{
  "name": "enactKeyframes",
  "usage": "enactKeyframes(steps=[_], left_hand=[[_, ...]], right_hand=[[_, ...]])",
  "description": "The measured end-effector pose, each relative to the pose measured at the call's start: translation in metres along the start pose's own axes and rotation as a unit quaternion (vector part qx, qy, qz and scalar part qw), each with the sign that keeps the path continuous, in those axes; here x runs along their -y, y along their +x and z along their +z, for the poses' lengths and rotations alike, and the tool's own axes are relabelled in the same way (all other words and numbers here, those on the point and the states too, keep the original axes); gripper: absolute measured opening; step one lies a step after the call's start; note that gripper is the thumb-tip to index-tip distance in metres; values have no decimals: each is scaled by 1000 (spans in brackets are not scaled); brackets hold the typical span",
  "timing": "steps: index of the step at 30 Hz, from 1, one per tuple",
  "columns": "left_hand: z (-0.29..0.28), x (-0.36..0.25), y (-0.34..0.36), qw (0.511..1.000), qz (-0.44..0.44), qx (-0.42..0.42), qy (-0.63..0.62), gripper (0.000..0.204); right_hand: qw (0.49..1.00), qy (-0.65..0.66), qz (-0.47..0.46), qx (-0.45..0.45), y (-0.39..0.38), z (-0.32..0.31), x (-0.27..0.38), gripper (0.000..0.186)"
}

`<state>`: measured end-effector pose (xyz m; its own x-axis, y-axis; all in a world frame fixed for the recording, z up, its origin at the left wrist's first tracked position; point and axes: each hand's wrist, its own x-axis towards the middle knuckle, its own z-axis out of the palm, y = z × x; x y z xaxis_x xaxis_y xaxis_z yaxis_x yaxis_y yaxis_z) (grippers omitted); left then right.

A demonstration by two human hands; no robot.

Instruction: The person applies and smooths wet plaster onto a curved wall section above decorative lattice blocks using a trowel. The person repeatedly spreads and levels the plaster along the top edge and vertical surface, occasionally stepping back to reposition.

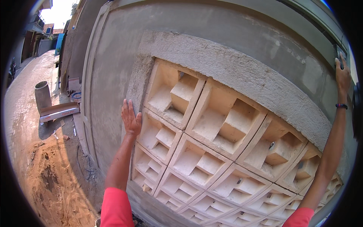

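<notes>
My left hand [131, 118] lies flat on the grey wall [107, 79], fingers stretched upward. It rests at the left strip of a rough plaster band [189, 47], beside a panel of cream breeze blocks [198, 111]. Each square block has a deep recess with slanted inner pieces. At the far upper right, my right hand [343, 75] is raised to the wall's edge. Its thumb and fingers close about a small, dark grey flat piece [341, 52], whose kind I cannot make out.
Sand is heaped [53, 185] on the ground at lower left. Beyond it are a long open cardboard box [60, 112], a grey concrete pipe [42, 94] and a coiled blue hose [76, 95]. A paved lane [32, 79] runs away along the left. A raised moulding frames the wall.
</notes>
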<state>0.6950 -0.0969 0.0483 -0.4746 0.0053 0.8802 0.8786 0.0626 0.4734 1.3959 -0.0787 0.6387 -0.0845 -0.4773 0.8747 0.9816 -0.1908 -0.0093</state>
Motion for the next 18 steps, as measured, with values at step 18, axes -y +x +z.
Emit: enactKeyframes(steps=[18], left_hand=[[1,8,2,998,28,25,-46,72]], right_hand=[[966,240,-95,8,10,-173,539,33]])
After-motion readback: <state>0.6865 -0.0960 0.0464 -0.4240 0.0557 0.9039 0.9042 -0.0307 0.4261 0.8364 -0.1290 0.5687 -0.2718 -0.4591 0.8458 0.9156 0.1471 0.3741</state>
